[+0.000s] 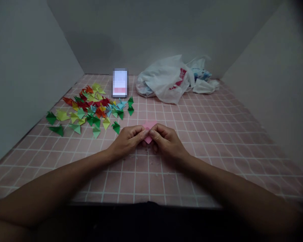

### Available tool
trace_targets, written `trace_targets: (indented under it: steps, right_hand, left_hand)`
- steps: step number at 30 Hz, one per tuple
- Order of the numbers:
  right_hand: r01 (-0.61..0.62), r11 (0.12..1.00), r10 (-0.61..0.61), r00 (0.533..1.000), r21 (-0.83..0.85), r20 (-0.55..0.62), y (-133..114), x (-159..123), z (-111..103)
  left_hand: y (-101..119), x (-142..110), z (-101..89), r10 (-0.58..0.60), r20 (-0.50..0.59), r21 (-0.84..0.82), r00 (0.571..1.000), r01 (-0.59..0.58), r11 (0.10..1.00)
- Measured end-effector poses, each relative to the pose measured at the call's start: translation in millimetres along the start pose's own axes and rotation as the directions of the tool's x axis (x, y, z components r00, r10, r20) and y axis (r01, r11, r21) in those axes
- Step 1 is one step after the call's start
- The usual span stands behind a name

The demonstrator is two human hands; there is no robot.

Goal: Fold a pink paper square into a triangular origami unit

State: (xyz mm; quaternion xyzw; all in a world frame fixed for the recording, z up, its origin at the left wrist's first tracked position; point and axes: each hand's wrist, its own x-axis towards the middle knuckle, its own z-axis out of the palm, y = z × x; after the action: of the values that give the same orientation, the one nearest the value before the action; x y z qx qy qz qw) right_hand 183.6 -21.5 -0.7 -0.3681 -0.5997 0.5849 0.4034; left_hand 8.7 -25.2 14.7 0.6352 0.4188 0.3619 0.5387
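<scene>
A small folded piece of pink paper (148,138) is held between my two hands, above the checked tablecloth. My left hand (131,137) pinches its left side, thumb on top. On the right side, my right hand (168,139) grips it the same way, and the two thumb tips nearly meet over the middle. Its upper corner shows beyond the fingers and its lower corner points toward me. The folds under my fingers are hidden. Beyond my left hand lies a loose heap of folded paper cranes (91,120) in green, yellow, red, orange and light blue.
A phone (120,83) with a lit, blurred screen stands behind the cranes. White plastic bags (164,79) lie crumpled along the back wall. Pale walls enclose the pink checked tablecloth (217,134) at the left, back and right. Tiny scraps lie near my hands.
</scene>
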Motion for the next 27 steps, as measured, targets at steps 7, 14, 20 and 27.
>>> trace_targets:
  steps: [7, 14, 20, 27]
  right_hand:
    - [0.03, 0.999, -0.034, 0.996, -0.045, -0.084, -2.5, -1.9, -0.4]
    - [-0.039, 0.999, 0.039, 0.999, -0.033, 0.007, -2.7, 2.9, -1.2]
    - [-0.023, 0.995, 0.031, 0.996, -0.102, 0.077, -6.4, 2.5, -1.7]
    - [-0.02, 0.996, 0.026, 0.997, -0.083, 0.078, -8.0, 2.1, -2.7]
  left_hand:
    - [-2.8, 1.1, 4.3, -0.085, -0.008, -0.176, 0.996, 0.082, 0.981]
    - [-2.3, -1.2, 5.3, -0.06, -0.19, -0.189, 0.98, 0.023, 0.982]
    - [-3.8, -0.5, 4.3, -0.03, -0.227, -0.16, 0.973, -0.006, 0.987]
    - [-2.4, -0.3, 5.6, -0.076, -0.219, -0.171, 0.973, 0.039, 0.984]
